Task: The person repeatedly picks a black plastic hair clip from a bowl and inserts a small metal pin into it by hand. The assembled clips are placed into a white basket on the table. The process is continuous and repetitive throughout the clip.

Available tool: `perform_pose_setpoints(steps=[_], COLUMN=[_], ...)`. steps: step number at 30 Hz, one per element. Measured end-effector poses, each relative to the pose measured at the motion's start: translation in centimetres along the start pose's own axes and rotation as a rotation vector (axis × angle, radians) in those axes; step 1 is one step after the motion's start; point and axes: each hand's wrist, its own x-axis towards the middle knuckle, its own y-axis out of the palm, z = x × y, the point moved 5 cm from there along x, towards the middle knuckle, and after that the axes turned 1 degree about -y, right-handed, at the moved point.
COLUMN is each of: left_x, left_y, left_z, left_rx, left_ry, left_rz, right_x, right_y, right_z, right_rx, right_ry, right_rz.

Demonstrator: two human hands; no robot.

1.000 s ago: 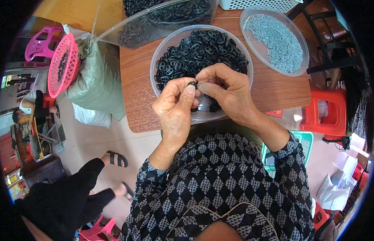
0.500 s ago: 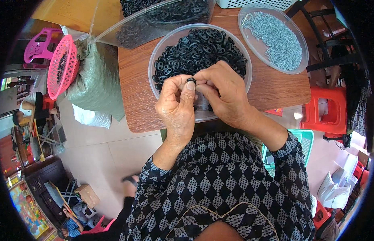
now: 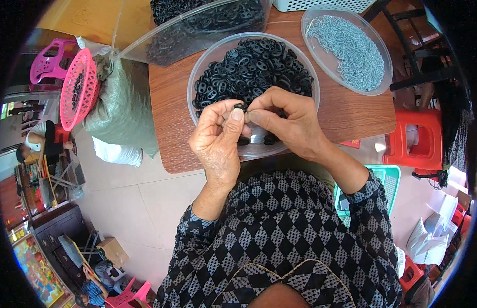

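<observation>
My left hand (image 3: 218, 138) pinches a small black plastic piece (image 3: 240, 106) between thumb and fingertips, above the near part of a round clear tub (image 3: 191, 87). Close against it, my right hand (image 3: 287, 120) has thumb and forefinger pressed together at the piece's right side. Whatever lies between those right fingertips is too small and covered to name. Heaped in the tub are black two-holed plastic pieces (image 3: 249, 66) of rounded shape. A few more of them lie near the tub's front wall, below my hands.
On the wooden table (image 3: 351, 115), a round clear lid (image 3: 346, 88) holds many small silvery metal pins or screws (image 3: 351, 51). A clear bin (image 3: 202, 31) of black pieces stands behind. Left are a green sack (image 3: 125, 102) and pink basket (image 3: 77, 102); right, a red stool (image 3: 415, 138).
My left hand has shifted slightly left and down with the black piece. The right hand's fingertips have also moved a little lower. A foot at the lower left has gone out of sight.
</observation>
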Motion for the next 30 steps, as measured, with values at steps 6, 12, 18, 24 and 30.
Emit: perform_pose_setpoints(steps=[6,12,18,24,30], left_x=[0.0,0.1,-0.1,-0.1,-0.1], left_y=[0.0,0.1,-0.1,0.0,0.0], left_z=[-0.7,-0.9,-1.1,-1.3,-1.4], left_rx=[0.070,0.073,0.090,0.148,0.270], left_ry=[0.006,0.015,0.024,0.026,0.072], left_rz=[-0.008,0.006,0.002,-0.010,0.013], right_x=[0.4,0.5,0.5,0.5,0.5], right_y=[0.0,-0.1,0.1,0.0,-0.1], right_z=[-0.9,-0.9,-0.8,-1.1,-1.1], right_rx=[0.291,0.325,0.326,0.287,0.201], right_ry=[0.102,0.139,0.137,0.143,0.111], right_rz=[0.048,0.076,0.082,0.087,0.083])
